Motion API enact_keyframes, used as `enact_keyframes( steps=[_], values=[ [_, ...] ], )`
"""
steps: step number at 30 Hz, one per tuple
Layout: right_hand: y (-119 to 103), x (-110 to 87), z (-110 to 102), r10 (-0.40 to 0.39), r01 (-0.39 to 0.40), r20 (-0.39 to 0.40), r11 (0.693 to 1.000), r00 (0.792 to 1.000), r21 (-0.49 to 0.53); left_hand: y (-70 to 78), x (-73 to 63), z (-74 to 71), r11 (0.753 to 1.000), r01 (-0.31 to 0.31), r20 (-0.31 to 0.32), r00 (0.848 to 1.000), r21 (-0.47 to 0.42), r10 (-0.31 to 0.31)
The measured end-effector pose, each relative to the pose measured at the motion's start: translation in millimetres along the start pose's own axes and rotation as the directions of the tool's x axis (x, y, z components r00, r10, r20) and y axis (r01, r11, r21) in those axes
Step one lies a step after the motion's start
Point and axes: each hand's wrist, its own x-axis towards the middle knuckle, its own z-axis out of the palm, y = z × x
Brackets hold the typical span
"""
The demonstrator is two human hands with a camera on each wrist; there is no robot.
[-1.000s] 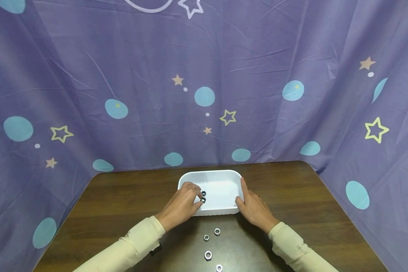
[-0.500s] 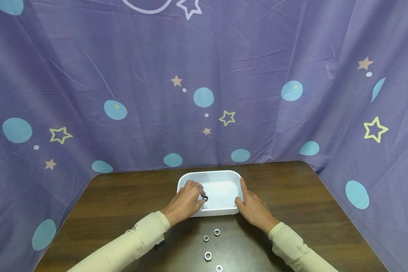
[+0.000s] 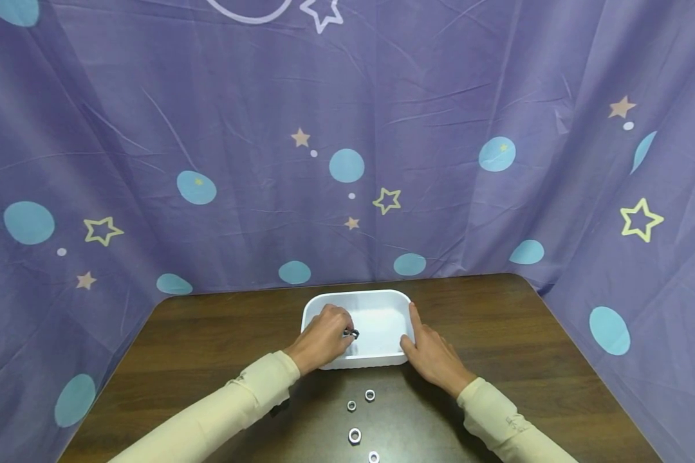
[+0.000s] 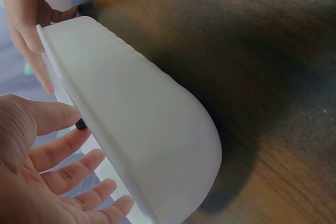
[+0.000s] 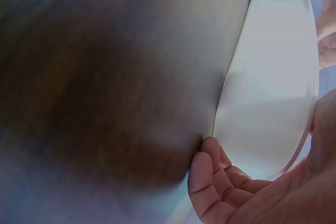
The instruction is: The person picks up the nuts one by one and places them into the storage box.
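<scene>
A white tray (image 3: 382, 297) stands toward the back of the table. Reaching over its left part, my left hand (image 3: 324, 337) pinches a small dark nut (image 3: 356, 334) between thumb and index finger. A second dark ring shape shows just beside that nut, partly hidden by the fingers. In the left wrist view a bit of the black nut (image 4: 80, 124) sticks out between the thumb and index fingertips, near the rim. My right hand (image 3: 437, 357) grips the tray's right end, thumb over the rim and the other fingers along the outer wall (image 5: 268, 77).
Several silver nuts lie on the brown wooden table (image 3: 220, 334) in front of the tray, among them a larger nut (image 3: 354, 436) and a smaller nut (image 3: 351, 406). A purple curtain (image 3: 255, 212) with stars and dots hangs behind and at both sides.
My left hand has shifted slightly right inside the tray, with the dark nuts moving along at its fingertips. The right hand and the silver nuts stay in place.
</scene>
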Motion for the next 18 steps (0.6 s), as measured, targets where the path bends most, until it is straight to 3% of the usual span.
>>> enact_keyframes(
  steps=[4,11,18],
  values=[
    [0,0.6,0,0.001,-0.001,0.003,1.0,1.0,-0.001,-4.3,5.1,7.0,1.0,0.0,0.007,1.0,-0.027,0.001],
    [-1,0.8,0,0.005,-0.005,0.0,1.0,1.0,-0.005,-9.5,13.7,23.2,0.999,0.009,0.024,1.0,0.046,-0.01],
    [-1,0.3,0,0.001,-0.001,-0.004,1.0,1.0,-0.013,2.3,23.5,21.5,0.993,0.052,0.091,0.994,0.106,-0.061]
  ],
)
